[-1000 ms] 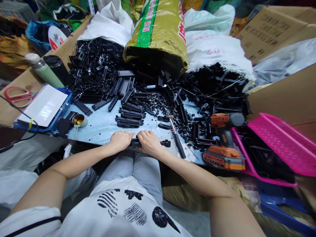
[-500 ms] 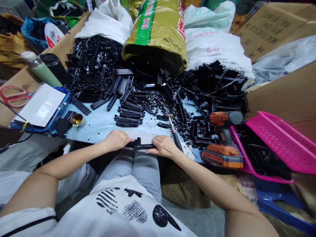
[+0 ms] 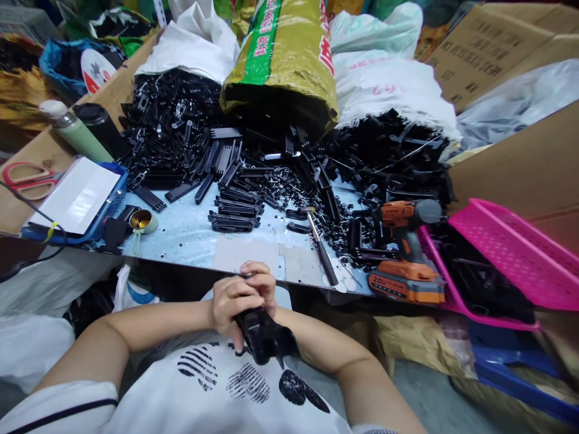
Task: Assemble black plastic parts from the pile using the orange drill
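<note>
Black plastic part (image 3: 265, 337) is off the table (image 3: 190, 232), over the lap just below the near edge. Left hand (image 3: 228, 301) and right hand (image 3: 260, 278) both clasp its top end. Looks like a hand-fitting step; the next move calls for a steady two-hand grip.

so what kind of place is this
Probably a small piecework assembly workshop: sacks spill black plastic parts onto the bench, a cordless drill and hammer lie there, and the left hand and right hand grip one black part.
</note>
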The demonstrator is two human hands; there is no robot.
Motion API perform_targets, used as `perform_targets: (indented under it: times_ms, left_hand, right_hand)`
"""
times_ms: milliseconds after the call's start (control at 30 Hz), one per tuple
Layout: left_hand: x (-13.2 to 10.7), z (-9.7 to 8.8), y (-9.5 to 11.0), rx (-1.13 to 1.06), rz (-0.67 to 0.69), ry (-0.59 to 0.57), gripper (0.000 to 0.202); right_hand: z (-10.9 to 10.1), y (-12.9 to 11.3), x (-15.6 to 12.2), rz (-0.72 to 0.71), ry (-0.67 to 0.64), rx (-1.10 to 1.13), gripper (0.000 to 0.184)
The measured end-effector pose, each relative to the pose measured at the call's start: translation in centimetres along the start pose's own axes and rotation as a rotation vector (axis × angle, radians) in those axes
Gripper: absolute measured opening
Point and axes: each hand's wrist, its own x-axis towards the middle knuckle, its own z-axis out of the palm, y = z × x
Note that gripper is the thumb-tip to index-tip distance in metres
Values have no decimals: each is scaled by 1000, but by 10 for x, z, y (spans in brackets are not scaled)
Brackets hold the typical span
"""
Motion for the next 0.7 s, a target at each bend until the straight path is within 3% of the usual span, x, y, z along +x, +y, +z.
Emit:
perform_targets:
  times_ms: [67,167,267,333,433,533,600,700]
  left_hand:
    - [-11,0,-25,223,97,-74,62]
    - [-28,-15,-80,583,129,-238,57]
    - [-33,-35,-128,761,-82,-512,46]
    - [-25,-33,-141,806,-199,-592,46]
    - [4,7,-140,772,-245,-610,52]
    - [43,78,-139,635,-200,-786,36]
    - [65,123,-148,617,-259,-863,27]
    - [80,160,-161,622,-361,-899,25]
  right_hand:
    - [-7,22,8,-23,76,-137,58]
    - [-51,57,30,-111,43,-448,39]
    - [-111,83,54,34,64,-824,26]
    - [-143,96,72,130,64,-985,25]
    - [-168,110,108,222,88,-1065,27]
    - [-178,124,156,351,263,-1006,35]
    - [-186,134,186,453,408,-954,41]
    - [-207,150,216,613,499,-857,41]
